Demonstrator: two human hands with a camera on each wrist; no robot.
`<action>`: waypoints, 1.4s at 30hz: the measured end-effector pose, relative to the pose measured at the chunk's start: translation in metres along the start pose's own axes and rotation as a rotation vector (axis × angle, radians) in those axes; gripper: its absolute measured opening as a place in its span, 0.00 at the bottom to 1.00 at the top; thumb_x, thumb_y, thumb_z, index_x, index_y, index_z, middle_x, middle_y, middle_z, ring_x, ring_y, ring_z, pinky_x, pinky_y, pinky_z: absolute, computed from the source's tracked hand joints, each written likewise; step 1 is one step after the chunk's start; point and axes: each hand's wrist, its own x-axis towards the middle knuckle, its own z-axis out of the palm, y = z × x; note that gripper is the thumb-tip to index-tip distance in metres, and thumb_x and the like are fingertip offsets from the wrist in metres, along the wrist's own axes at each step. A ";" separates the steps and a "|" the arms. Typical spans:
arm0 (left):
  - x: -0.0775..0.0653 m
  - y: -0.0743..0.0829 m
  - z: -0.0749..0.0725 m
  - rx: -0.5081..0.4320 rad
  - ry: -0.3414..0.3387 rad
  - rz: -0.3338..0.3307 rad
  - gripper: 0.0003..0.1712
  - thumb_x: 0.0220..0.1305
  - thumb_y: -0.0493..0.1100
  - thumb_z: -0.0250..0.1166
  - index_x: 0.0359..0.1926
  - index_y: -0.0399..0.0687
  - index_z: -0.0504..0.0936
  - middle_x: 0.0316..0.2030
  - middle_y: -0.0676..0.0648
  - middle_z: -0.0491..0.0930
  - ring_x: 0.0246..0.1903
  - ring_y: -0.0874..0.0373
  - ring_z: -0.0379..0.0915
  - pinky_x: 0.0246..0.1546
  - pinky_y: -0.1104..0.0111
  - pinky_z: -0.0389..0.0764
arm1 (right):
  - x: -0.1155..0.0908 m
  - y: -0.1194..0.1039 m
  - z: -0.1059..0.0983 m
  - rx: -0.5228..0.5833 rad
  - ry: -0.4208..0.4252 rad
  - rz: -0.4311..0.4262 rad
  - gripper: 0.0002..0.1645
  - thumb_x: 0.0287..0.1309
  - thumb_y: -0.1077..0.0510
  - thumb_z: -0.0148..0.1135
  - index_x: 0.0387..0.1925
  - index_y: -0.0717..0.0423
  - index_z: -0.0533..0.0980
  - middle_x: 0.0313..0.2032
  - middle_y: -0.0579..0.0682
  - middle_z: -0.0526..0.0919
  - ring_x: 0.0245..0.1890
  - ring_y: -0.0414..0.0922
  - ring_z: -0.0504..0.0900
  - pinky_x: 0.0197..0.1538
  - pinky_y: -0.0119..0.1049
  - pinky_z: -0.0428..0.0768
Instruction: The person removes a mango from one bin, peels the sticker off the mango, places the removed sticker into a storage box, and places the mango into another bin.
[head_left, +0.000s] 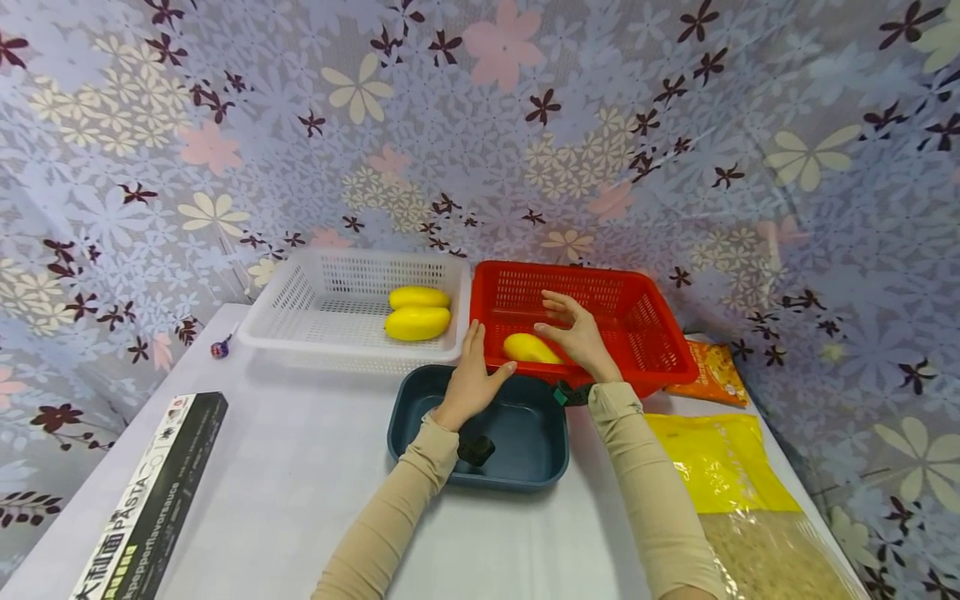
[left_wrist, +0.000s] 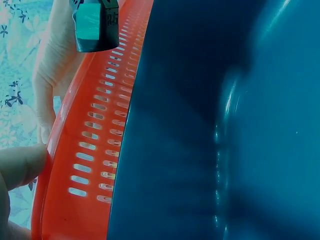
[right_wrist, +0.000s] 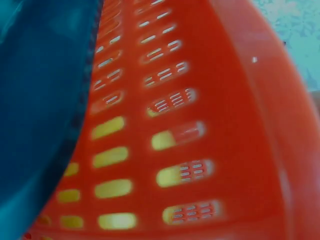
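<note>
A single yellow mango lies in the red basket, at its near side. Over that basket my right hand hovers just beyond the mango, fingers loosely bent and spread, holding nothing. My left hand reaches across the dark blue basin with straight fingers pointing at the red basket's near left corner. In the left wrist view its thumb is right at the red rim. Through the basket's slots in the right wrist view the yellow mango shows; the right hand's fingers are out of that view.
A white basket with two mangoes stands left of the red one. A pasta box and a wrapped lollipop lie at the left. An orange packet and a yellow-topped bag lie at the right.
</note>
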 end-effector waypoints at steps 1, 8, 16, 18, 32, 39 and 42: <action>0.000 0.000 0.000 -0.001 0.000 -0.002 0.49 0.67 0.53 0.60 0.76 0.38 0.44 0.77 0.42 0.38 0.65 0.37 0.65 0.63 0.48 0.71 | 0.000 0.001 0.000 -0.003 0.005 -0.003 0.38 0.62 0.62 0.62 0.71 0.52 0.61 0.68 0.62 0.65 0.67 0.63 0.65 0.64 0.58 0.71; -0.001 0.001 0.001 -0.014 -0.002 -0.007 0.49 0.67 0.53 0.60 0.76 0.38 0.44 0.77 0.42 0.38 0.66 0.38 0.63 0.64 0.47 0.68 | -0.007 -0.001 0.000 -0.019 0.054 -0.051 0.36 0.61 0.60 0.64 0.69 0.50 0.64 0.64 0.61 0.70 0.63 0.60 0.70 0.63 0.56 0.73; -0.002 0.003 -0.005 -0.019 0.002 -0.001 0.48 0.66 0.52 0.60 0.75 0.36 0.46 0.77 0.40 0.40 0.66 0.37 0.63 0.63 0.45 0.69 | -0.025 -0.005 0.005 -0.004 0.071 -0.102 0.35 0.62 0.55 0.64 0.68 0.49 0.64 0.60 0.58 0.74 0.58 0.57 0.75 0.52 0.37 0.80; -0.002 0.003 -0.006 -0.018 0.003 0.005 0.47 0.67 0.51 0.60 0.75 0.35 0.47 0.77 0.39 0.41 0.68 0.37 0.60 0.64 0.45 0.67 | -0.027 -0.005 0.008 0.010 0.063 -0.113 0.34 0.62 0.55 0.64 0.68 0.49 0.65 0.60 0.59 0.75 0.57 0.57 0.76 0.49 0.31 0.80; -0.021 0.009 -0.020 0.023 -0.016 0.062 0.37 0.68 0.46 0.59 0.71 0.34 0.59 0.73 0.36 0.54 0.62 0.41 0.69 0.63 0.51 0.71 | -0.048 -0.043 0.027 0.063 0.012 -0.104 0.33 0.63 0.65 0.59 0.68 0.62 0.63 0.60 0.69 0.73 0.55 0.62 0.76 0.49 0.27 0.80; -0.046 0.012 -0.033 0.044 0.030 0.098 0.25 0.69 0.44 0.59 0.64 0.40 0.73 0.61 0.41 0.75 0.53 0.45 0.77 0.54 0.52 0.78 | -0.048 -0.025 0.043 0.115 -0.042 -0.133 0.32 0.65 0.61 0.58 0.69 0.56 0.63 0.59 0.67 0.75 0.47 0.59 0.81 0.48 0.38 0.84; -0.060 0.009 -0.040 0.025 0.074 0.123 0.19 0.69 0.43 0.59 0.58 0.43 0.79 0.51 0.44 0.83 0.49 0.49 0.80 0.51 0.54 0.80 | -0.053 -0.022 0.051 0.141 -0.070 -0.159 0.31 0.66 0.60 0.58 0.68 0.57 0.63 0.58 0.67 0.75 0.46 0.61 0.82 0.47 0.38 0.84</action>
